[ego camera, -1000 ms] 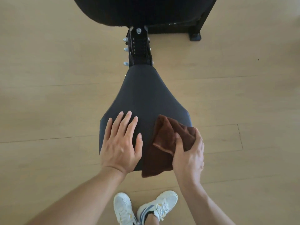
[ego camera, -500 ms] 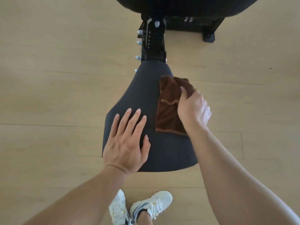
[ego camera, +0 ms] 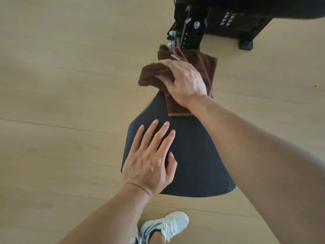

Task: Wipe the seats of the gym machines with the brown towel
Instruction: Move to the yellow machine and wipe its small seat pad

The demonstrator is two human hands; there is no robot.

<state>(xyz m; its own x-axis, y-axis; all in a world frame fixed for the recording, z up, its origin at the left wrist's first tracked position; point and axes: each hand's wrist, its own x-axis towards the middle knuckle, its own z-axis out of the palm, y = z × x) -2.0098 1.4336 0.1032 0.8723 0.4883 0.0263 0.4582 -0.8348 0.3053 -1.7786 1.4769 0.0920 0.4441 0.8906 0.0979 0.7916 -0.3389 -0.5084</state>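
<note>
**Towel up at the narrow end of the seat**

Right hand (ego camera: 184,81) is on the brown towel (ego camera: 209,71), fingers curled over its bunched folds and gripping them, pressing the cloth down at the narrow far end of the dark seat (ego camera: 193,155). The towel spills past the seat's tip and sits right against the black adjustment post (ego camera: 192,35) with its row of holes and silver bolts; one corner trails back along the seat under the wrist. Left hand (ego camera: 151,159) lies flat on the wide near part of the seat, fingers straight and spread, holding nothing. The two hands are well apart along the seat. Pale wooden floor (ego camera: 61,103) all around, black machine frame (ego camera: 246,23) at the top, and a white sneaker (ego camera: 167,224) below the seat's near edge.
</note>
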